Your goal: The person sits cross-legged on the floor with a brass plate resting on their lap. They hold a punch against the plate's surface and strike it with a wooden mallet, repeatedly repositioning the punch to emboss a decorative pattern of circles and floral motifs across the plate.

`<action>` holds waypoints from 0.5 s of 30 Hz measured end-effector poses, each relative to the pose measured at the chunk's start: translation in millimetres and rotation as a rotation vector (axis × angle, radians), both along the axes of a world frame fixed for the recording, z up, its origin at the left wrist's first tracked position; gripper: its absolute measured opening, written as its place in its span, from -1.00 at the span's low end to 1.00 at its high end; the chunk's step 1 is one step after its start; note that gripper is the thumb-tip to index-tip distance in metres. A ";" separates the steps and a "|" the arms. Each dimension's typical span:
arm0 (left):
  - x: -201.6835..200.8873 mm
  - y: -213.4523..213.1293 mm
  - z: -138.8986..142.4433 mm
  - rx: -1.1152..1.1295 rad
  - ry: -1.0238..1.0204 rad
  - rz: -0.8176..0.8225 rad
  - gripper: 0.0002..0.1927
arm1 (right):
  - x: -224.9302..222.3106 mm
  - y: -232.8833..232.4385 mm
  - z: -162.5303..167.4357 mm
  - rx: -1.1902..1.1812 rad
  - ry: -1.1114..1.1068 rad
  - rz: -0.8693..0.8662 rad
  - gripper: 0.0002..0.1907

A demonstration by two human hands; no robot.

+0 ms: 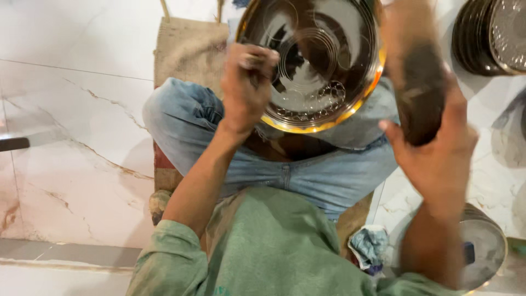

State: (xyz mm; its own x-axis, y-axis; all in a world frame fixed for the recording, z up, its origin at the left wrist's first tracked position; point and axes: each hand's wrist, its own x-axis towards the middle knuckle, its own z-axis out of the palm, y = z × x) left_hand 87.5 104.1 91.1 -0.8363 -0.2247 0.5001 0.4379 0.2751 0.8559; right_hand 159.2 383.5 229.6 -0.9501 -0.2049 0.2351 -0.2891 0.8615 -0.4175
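Over lap of seated person: round metal plate (315, 66), gold-rimmed, tilted face-up toward camera, apparently braced on knees for working. Left hand (247, 90) at plate's left rim, grip closed around small tool, tip on engraved face. Right hand (438, 148) beside right rim, grip wrapped on dark wooden mallet (419, 82), raised, blurred. Beyond right grip: stacked plates (487, 35) on marble floor (71, 137).
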 end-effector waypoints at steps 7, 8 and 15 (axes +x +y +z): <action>58.7 47.7 0.8 0.207 -0.202 -0.103 -0.80 | 77.9 34.3 -105.8 -0.718 -0.037 -0.402 -0.05; 64.6 51.4 0.1 0.255 -0.155 -0.123 -0.79 | 87.6 38.5 -113.7 -0.778 -0.022 -0.431 -0.03; 75.3 -10.3 8.5 0.560 -0.344 -0.003 -0.71 | 126.5 62.8 -137.9 -0.605 -0.120 -0.607 -0.22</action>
State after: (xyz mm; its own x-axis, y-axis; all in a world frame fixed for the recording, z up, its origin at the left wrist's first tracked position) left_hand 162.8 93.8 99.6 -0.9287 -0.3706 0.0120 0.1137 -0.2537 0.9606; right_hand 285.7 446.4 91.7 -0.8801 0.4739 0.0312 0.2239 0.4721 -0.8526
